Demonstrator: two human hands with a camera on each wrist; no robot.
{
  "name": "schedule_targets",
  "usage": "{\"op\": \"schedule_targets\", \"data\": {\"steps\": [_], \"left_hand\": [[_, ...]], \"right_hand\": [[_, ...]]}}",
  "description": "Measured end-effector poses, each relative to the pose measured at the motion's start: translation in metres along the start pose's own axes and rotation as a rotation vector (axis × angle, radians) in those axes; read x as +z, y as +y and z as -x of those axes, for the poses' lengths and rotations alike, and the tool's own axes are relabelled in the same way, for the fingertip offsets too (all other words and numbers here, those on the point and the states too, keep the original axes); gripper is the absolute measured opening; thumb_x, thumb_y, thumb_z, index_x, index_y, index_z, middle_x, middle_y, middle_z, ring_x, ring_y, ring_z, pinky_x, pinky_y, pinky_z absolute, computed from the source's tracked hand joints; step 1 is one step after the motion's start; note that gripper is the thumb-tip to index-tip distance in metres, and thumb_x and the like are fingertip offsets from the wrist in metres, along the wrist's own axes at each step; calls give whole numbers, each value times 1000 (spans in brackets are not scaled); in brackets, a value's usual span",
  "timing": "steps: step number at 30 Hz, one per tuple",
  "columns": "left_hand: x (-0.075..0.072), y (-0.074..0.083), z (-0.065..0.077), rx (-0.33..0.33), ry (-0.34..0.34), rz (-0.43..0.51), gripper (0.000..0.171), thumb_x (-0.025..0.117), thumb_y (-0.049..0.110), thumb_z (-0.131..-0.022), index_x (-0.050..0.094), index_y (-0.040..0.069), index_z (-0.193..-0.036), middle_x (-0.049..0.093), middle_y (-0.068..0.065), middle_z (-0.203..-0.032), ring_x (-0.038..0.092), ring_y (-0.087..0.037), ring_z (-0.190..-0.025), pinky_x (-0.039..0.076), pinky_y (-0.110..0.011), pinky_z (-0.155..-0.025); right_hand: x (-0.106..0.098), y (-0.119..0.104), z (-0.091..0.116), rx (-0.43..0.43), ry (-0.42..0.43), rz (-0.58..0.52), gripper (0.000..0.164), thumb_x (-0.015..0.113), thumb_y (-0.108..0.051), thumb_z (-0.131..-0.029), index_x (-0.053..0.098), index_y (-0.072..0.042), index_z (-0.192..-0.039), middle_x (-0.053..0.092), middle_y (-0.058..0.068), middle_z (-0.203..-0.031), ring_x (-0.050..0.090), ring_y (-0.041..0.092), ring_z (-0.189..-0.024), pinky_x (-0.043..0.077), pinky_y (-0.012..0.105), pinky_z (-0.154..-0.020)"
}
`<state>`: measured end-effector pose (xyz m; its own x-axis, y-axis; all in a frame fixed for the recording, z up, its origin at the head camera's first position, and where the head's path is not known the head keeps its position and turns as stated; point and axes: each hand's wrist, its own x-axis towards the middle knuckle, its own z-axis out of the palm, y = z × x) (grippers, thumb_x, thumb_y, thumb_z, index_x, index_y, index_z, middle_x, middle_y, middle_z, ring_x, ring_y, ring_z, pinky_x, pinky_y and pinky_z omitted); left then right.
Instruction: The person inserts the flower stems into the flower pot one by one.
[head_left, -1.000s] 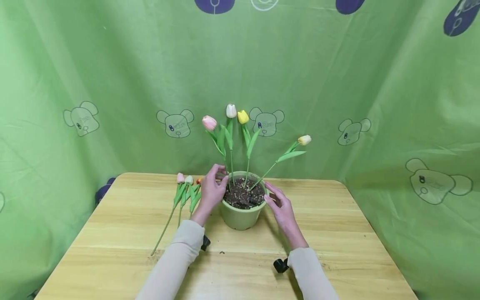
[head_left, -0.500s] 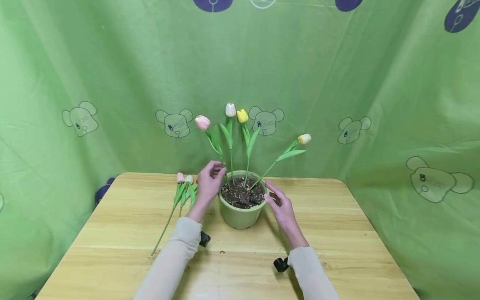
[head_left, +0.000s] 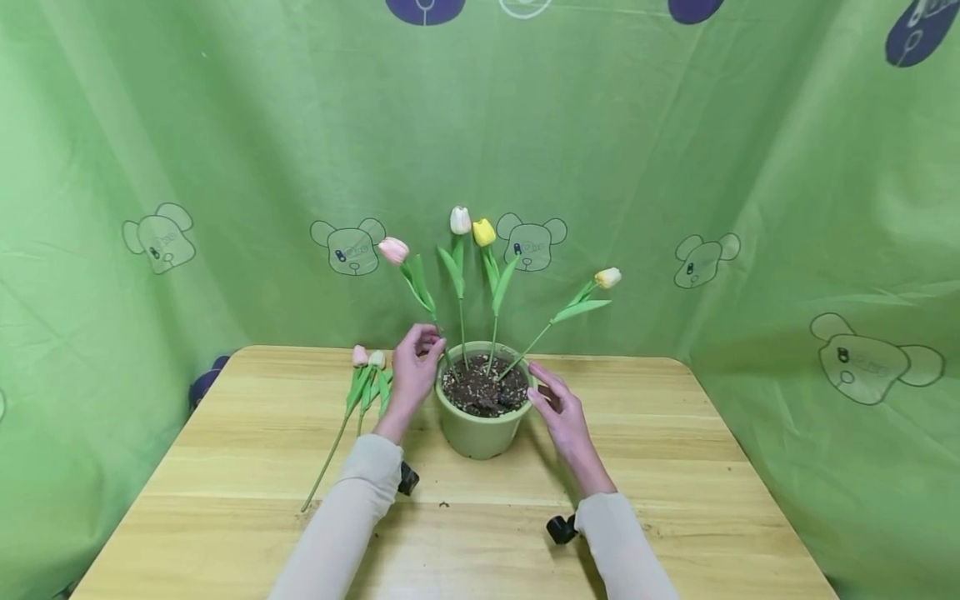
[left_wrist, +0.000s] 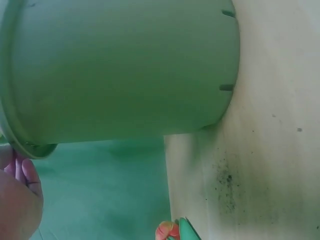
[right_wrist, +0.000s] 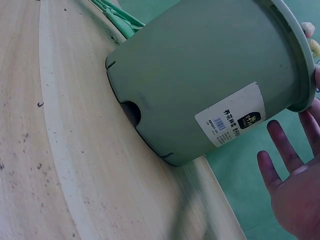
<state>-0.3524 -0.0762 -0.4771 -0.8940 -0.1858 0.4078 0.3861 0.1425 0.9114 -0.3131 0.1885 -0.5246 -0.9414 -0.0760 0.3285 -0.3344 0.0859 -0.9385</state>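
Pink tulip (head_left: 393,251) is what I watch from here: it stands in the green flowerpot (head_left: 480,437), planted at the left part of the soil (head_left: 476,393), and its stem leans outward to the left. The left hand (head_left: 414,373) grasps this stem near the pot rim, with thumb and curled fingers pinching it. The right hand (head_left: 566,418) is at the opposite side of the pot; its fingers are loosely extended, thumb and forefinger at the rim, and I do not see them clenched.

Also planted are a white tulip (head_left: 460,220), a yellow tulip (head_left: 483,232) and a cream tulip (head_left: 608,278), which leans strongly to the right. In my judgement, the step in hand is to set the angle of the pink stem, so that the 4 flowers spread apart. The next move calls, I think, for releasing it gently, then taking 1 of the flowers on the wooden table (head_left: 675,475): the pale pink tulip (head_left: 360,356), the greenish-white tulip (head_left: 377,359) or the orange tulip (left_wrist: 167,230).
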Motion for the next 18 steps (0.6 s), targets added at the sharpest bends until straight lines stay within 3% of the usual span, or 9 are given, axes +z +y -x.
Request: {"op": "schedule_targets", "data": {"steps": [5, 11, 18], "left_hand": [[0, -2, 2, 7, -4, -27, 18, 69, 6, -97, 67, 5, -115, 72, -14, -105, 69, -24, -94, 63, -29, -84], [0, -5, 3, -5, 1, -13, 22, 70, 5, -97, 66, -1, -118, 72, -16, -106, 69, -27, -95, 62, -34, -89], [0, -8, 4, -12, 18, -8, 20, 70, 4, -96, 66, -1, -115, 71, -17, -104, 68, -24, -91, 60, -31, -87]], "right_hand": [[1, 1, 0, 13, 4, 16, 47, 62, -10, -104, 52, -4, -149, 47, 15, -157, 52, 26, -135, 38, 43, -123], [2, 1, 1, 15, -4, 11, 47, 62, -10, -103, 52, -3, -149, 47, 15, -157, 49, 37, -139, 42, 22, -117], [1, 1, 0, 30, 2, 16, 48, 61, -11, -104, 52, -6, -150, 47, 12, -158, 49, 36, -138, 40, 34, -122]]}}
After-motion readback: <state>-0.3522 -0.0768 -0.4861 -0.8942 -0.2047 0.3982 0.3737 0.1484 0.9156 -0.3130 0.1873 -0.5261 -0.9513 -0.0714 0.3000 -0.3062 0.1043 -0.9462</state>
